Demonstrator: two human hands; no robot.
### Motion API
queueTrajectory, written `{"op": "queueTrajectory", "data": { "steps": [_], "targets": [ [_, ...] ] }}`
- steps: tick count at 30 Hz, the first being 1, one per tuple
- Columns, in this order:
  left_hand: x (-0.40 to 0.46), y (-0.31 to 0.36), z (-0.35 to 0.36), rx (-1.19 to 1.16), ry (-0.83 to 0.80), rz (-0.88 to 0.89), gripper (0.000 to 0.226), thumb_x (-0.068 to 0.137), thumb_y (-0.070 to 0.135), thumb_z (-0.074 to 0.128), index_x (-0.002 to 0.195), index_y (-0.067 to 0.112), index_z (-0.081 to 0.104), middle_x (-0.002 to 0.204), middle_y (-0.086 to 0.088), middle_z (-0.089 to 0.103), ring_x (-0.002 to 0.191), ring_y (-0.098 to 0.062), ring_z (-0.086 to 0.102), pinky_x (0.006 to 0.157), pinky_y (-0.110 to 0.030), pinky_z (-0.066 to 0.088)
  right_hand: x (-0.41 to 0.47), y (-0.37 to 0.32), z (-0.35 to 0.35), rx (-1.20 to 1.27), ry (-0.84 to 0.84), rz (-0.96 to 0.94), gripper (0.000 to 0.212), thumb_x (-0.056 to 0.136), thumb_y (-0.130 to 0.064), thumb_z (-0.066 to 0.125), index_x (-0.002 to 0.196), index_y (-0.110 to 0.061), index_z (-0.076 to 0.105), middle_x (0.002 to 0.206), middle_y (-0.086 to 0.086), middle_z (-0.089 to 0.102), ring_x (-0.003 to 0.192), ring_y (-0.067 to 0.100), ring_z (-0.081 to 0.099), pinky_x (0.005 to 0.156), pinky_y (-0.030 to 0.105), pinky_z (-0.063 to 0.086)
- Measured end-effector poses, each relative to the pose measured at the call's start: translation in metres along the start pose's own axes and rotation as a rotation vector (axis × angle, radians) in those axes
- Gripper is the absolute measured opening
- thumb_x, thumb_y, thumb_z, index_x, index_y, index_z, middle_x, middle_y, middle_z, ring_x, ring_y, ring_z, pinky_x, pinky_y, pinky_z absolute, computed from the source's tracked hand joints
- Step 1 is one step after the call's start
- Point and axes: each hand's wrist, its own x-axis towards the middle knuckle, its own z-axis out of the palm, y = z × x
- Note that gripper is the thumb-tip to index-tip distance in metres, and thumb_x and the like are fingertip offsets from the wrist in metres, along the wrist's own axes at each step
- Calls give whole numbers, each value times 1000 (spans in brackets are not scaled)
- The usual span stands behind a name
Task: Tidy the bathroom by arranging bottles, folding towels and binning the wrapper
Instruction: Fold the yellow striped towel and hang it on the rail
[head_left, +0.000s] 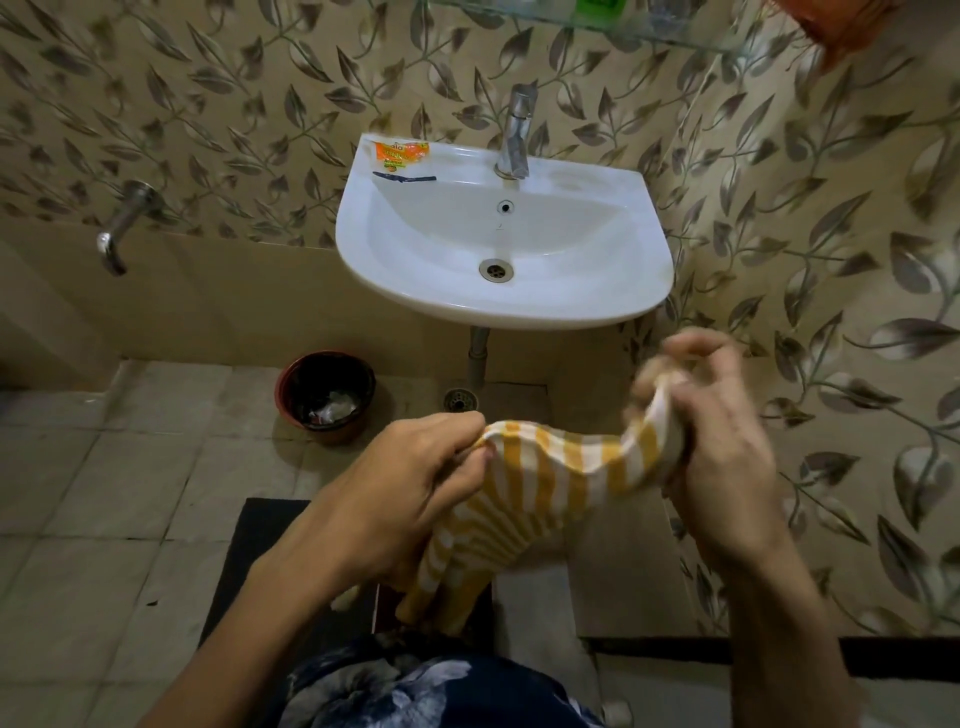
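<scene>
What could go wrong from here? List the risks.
1. The striped towel is pinched only at its top edge by the left hand and right hand; its hanging end could brush the floor.
2. The orange wrapper on the sink rim is not yet in the bin and could be forgotten.

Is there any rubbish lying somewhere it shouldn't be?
Yes. An orange wrapper lies on the back left rim of the sink, beside a thin dark strip. It belongs in the bin on the floor. Both hands are busy holding the striped towel.
</scene>
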Motion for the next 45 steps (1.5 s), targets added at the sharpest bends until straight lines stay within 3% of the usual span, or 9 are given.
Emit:
{"op": "queueTrajectory", "data": {
  "steps": [5,10,18,22,28,33,36,40,45],
  "targets": [
    [-1,4,6,61,-19,46,21,90,43,34,72,33,35,77,14,45,65,-2,43,54,-16,31,-12,-3,28,-576,-555,-10,35,81,-61,54,108,-39,61,96,-23,68,87,-5,63,73,20,52],
    [-1,5,5,103,-17,77,20,93,43,34,74,39,31,74,22,41,68,5,43,59,-10,31,-7,-3,29,-1049,-472,-38,23,86,-41,57,66,-29,59,58,-6,56,56,8,49,50,25,35],
    [-3,-7,10,52,-71,48,35,89,49,46,74,20,56,70,12,51,67,-4,51,57,-24,43,0,-21,14,-742,-400,-133,22,88,-20,53,85,-25,75,77,-8,73,72,7,67,62,29,53],
    [-7,-18,7,89,-75,-30,40,88,52,38,79,21,61,74,11,52,70,-6,52,61,-32,46,2,-30,-1,-614,-314,-179,25,85,-15,61,81,-35,75,81,-25,73,79,-6,67,64,8,49],
    [-5,-15,1,30,-55,-69,31,83,46,42,73,21,57,73,5,54,70,-11,53,61,-38,44,4,-38,-13,-376,-209,-239,23,73,-23,65,80,-43,76,77,-20,74,77,-1,70,64,8,50],
    [-6,-16,-10,13,32,-109,36,79,48,42,76,20,63,74,3,59,74,-10,54,64,-28,45,7,-44,-27,-134,-71,-199,27,77,-19,59,73,-39,77,72,-17,74,69,-2,68,58,9,52],
    [-7,-17,-16,112,89,-87,26,84,42,51,84,21,66,77,7,60,71,-5,56,61,-22,48,18,-35,-42,-378,63,-20,35,84,-7,65,75,-39,75,89,-14,74,81,1,66,69,19,55],
    [-8,-18,-17,241,74,-94,17,86,22,55,94,16,68,84,11,57,74,3,53,63,-13,44,24,-34,-47,-887,-224,372,67,54,-27,86,111,-47,58,136,-17,48,126,19,46,102,43,42],
    [2,-2,-19,288,87,-7,24,88,29,50,85,14,69,79,6,59,69,-8,57,57,-25,50,20,-34,1,-729,-472,41,81,37,-65,77,114,-63,52,107,-55,48,99,-31,46,77,-2,39]
  ]
}}
